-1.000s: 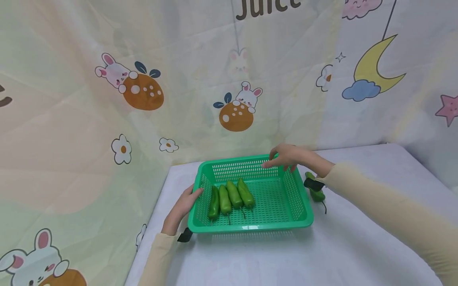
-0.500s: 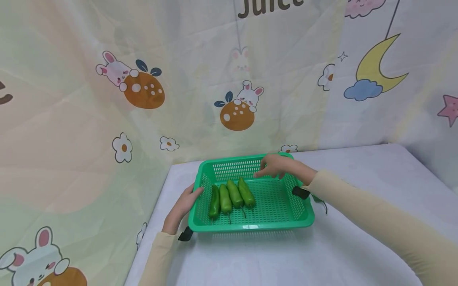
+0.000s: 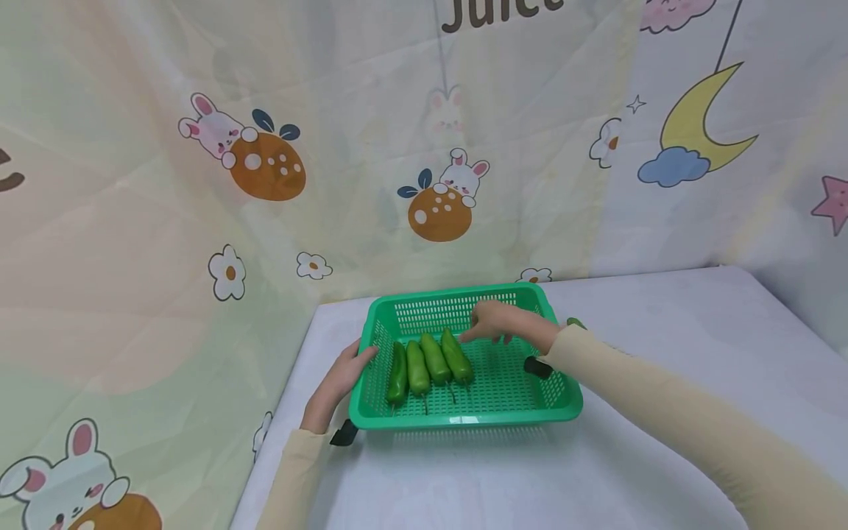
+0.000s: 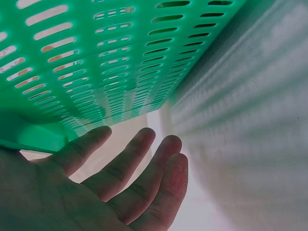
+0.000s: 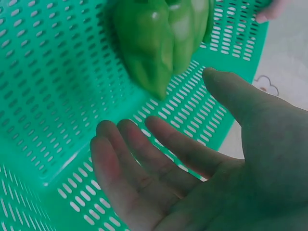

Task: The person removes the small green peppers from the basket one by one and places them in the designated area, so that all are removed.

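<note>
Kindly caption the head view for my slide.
Left hand touching a green plastic basket, right hand over it, near four green chili peppers.

The left hand (image 3: 341,374) holds a green basket (image 3: 464,422) (four peppers (image 3: 435,361) inside), the right hand (image 3: 493,322) near them.

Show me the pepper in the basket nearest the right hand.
The rightmost pepper in the head view's row of four; the other three lie to its left, farther from the right hand.

On a table (image 3: 490,478) we find four chili peppers (image 3: 433,359) in a basket's (image 3: 424,424) left half — left hand (image 3: 344,372) at its left rim, right hand (image 3: 497,322) inside, to their right. Another pepper (image 3: 576,322) lies right of the basket.
</note>
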The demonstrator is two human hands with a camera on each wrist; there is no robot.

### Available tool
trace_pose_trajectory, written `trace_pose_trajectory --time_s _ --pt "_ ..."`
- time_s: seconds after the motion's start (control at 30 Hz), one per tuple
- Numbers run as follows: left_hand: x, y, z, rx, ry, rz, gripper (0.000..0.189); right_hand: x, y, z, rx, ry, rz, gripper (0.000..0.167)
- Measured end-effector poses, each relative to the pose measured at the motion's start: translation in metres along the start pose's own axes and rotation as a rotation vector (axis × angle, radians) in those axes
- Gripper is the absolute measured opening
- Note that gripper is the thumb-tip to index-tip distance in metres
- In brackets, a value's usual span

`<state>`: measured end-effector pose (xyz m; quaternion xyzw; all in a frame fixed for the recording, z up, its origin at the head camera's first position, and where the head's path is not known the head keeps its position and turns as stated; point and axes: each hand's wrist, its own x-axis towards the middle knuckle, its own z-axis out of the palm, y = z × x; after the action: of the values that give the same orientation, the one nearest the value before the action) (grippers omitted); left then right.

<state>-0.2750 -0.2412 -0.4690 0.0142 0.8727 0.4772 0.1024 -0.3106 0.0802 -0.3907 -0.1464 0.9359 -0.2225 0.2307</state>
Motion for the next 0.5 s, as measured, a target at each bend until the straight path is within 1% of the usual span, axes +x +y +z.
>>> trace_pose_trajectory --time_s 0.07,0.1,0.2,0.27,0.37,0.5 --pt "0.000 0.001 0.000 -0.002 0.001 0.003 0.058 0.003 -0.001 0.004 -0.004 0.004 0.018 0.032" --pt "0.000 0.001 0.000 -0.001 0.001 0.004 0.057 0.005 -0.002 0.006 -0.006 0.006 0.029 0.035" --pt "0.001 0.002 0.001 -0.005 0.004 0.004 0.057 0.010 -0.004 0.012 -0.009 0.004 0.058 0.049" --pt "0.001 0.002 0.001 -0.008 0.005 0.002 0.057 0.013 -0.005 0.017 -0.007 0.006 0.072 0.054" --pt "0.001 0.002 0.001 -0.001 0.002 0.009 0.057 0.017 -0.008 0.022 -0.015 0.008 0.091 0.055" --pt "0.001 0.000 0.000 0.004 0.007 0.007 0.058 0.021 -0.015 0.028 -0.036 0.008 0.104 0.049"
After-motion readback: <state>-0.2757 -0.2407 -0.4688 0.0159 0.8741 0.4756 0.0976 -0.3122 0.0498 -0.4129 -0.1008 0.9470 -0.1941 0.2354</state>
